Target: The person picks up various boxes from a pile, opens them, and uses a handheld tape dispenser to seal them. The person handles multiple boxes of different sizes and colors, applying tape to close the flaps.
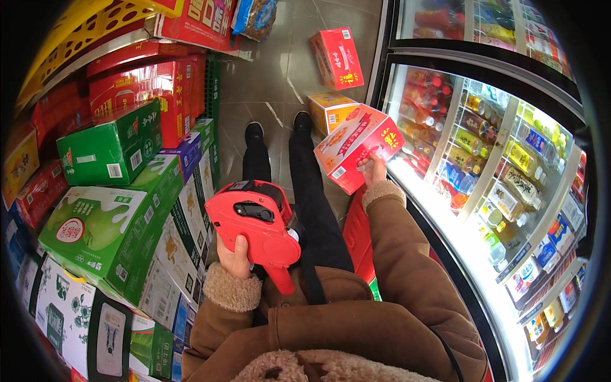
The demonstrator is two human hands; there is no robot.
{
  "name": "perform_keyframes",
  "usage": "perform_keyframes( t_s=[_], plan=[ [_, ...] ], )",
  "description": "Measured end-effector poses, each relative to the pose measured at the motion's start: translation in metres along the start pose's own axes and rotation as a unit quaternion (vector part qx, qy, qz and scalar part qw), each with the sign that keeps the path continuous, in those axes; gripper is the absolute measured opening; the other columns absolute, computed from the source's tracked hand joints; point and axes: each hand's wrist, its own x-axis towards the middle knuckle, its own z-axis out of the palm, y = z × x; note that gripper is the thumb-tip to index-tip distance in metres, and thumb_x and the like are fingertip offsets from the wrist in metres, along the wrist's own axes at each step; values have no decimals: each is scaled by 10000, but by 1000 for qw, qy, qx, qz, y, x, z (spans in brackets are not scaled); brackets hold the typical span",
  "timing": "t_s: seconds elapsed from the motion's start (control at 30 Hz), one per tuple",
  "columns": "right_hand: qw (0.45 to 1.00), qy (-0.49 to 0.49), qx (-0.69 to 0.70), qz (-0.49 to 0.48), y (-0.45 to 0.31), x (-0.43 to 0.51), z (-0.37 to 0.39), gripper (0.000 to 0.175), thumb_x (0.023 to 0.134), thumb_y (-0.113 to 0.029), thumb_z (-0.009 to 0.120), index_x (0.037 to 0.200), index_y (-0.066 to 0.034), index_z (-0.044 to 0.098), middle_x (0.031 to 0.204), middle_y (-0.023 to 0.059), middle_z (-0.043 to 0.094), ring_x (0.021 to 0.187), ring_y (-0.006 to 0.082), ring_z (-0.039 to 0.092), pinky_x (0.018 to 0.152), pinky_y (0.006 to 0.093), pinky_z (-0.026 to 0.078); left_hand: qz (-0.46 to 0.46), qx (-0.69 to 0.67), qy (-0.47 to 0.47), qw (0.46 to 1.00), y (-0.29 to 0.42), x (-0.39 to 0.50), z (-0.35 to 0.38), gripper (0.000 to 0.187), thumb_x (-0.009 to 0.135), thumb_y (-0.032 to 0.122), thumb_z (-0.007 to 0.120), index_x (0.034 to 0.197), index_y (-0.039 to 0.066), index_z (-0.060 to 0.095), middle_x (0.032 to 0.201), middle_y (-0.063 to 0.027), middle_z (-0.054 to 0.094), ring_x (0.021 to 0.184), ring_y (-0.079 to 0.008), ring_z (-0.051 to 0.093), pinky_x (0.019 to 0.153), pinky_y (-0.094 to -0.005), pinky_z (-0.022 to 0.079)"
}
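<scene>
My left hand (237, 255) is closed around a red plastic handheld price labeler (260, 229), held in front of my waist. My right hand (373, 169) is at the near side of a red and white printed carton (351, 143), its fingers at the carton's handle area. Whether the fingers grip the carton or only touch it, I cannot tell. That carton is tilted and overlaps an orange-yellow carton (331, 111). Beyond these, a red carton (338, 58) lies on the tiled floor.
Stacked drink cartons line the left side, with a green carton (112, 145) and a green apple-print carton (95, 224) on top. A lit glass-door drinks cooler (477, 143) runs along the right. A blue bag (254, 18) is at the far end. A red object (359, 238) stands beside my right leg.
</scene>
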Motion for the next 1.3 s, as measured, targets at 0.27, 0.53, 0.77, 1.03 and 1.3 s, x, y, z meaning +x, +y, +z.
perform_keyframes(
  t_s=[0.27,0.53,0.77,1.03,1.3],
  plan=[
    [998,26,-50,-25,2,11,2,135,877,-135,583,899,-4,560,730,111,604,713,281,625,707,410,545,-19,-33,18,999,-1,-1,-13,583,941,284,564,1378,-27,335,1278,-120,503,1142,-206,514,989,-351,415],
    [998,-44,-40,-10,-2,12,9,151,874,-178,584,862,-35,537,607,61,511,551,227,531,619,429,524,4,-5,52,999,-8,-6,-8,601,937,417,562,1327,-13,407,1219,-117,571,1087,-218,573,952,-351,459],
    [996,54,-43,52,-15,2,19,224,903,-270,556,757,-142,445,512,10,303,492,193,361,621,388,431,23,-51,75,996,2,-4,9,603,934,406,574,1330,-13,400,1219,-117,568,1084,-216,574,934,-357,474],
    [992,-25,-115,40,-34,-75,72,254,919,-229,548,724,-140,412,481,-22,254,419,137,260,523,327,408,34,-120,73,989,-2,-4,20,562,935,275,583,1357,-21,358,1235,-116,532,1096,-199,543,947,-353,451],
    [968,-123,-220,18,-4,-99,167,255,903,-203,595,717,-114,445,490,-30,297,422,114,306,466,287,364,36,-79,105,991,-17,-9,30,584,896,256,650,1343,-16,390,1248,-101,522,1121,-181,516,983,-342,415]
  ],
)
